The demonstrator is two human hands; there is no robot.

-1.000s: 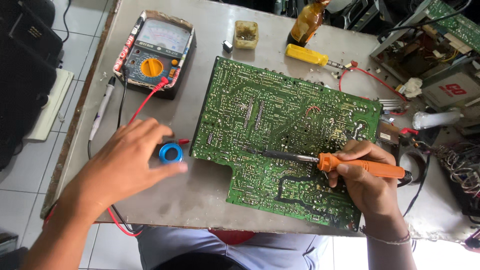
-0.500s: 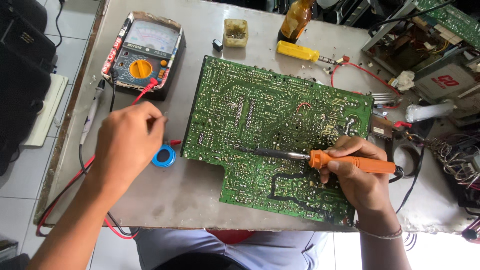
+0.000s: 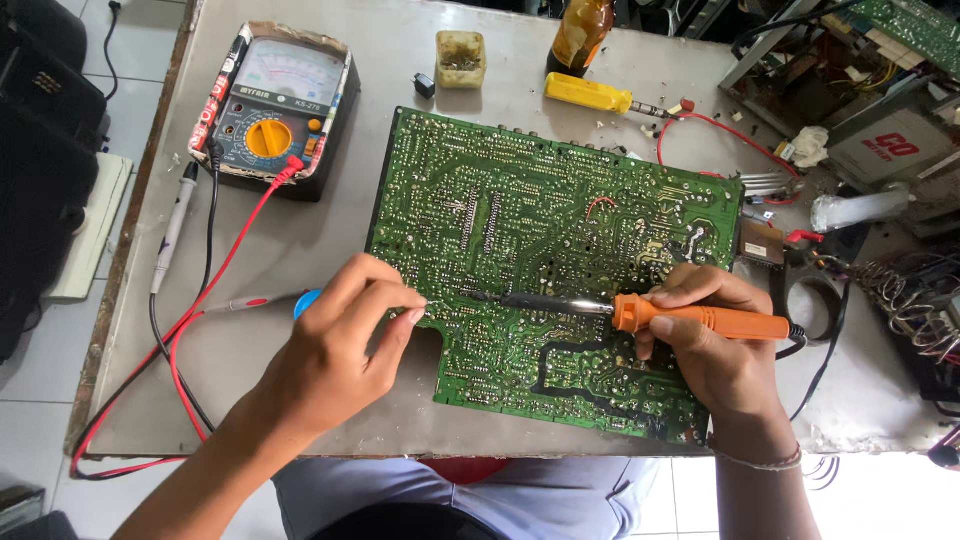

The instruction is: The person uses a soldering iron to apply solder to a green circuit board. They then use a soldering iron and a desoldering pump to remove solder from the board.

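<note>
Orange iron (image 3: 700,320): right hand (image 3: 715,345) is gripping it, tip on green board (image 3: 560,230).
Left hand (image 3: 335,350): fingertips are pinching at board's edge.

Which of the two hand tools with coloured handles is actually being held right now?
The orange-handled soldering iron, gripped by the right hand; the yellow-handled screwdriver lies untouched.

Grey worn worktable (image 3: 300,420) in daylight, pale tiled floor (image 3: 40,420) at left, cluttered electronics parts (image 3: 880,130) far right
</note>
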